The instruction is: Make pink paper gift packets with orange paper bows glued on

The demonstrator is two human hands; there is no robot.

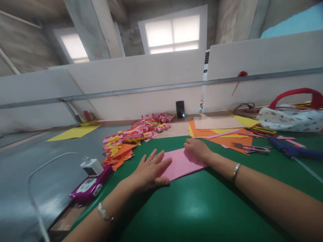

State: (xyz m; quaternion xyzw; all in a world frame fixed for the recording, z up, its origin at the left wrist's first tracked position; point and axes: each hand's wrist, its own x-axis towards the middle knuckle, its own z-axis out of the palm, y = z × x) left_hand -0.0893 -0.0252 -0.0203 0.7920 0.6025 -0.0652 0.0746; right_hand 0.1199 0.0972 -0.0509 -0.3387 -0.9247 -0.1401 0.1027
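1) Pink paper [180,166]: lies flat on the green mat [191,208], in front of you, between and partly under your two hands; single or folded, not clear
2) Your left hand [150,170]: fingers spread wide, laid over the paper's left end, thumb near its closest corner; pressing from above, nothing grasped
3) Your right hand [198,150]: fingers curled in at the paper's far right side, touching it; whether they pinch the edge is hidden
4) Beyond your left hand: a heap of pink, orange and yellow paper pieces [136,134]; purple block [87,190] with a white adapter [93,167] at the mat's left edge
5) Beyond your right hand: orange sheets [238,144], pink-handled snips [252,148], and farther right a blue glue gun [295,148]
6) Black phone [180,109]: upright against the white partition [151,97]
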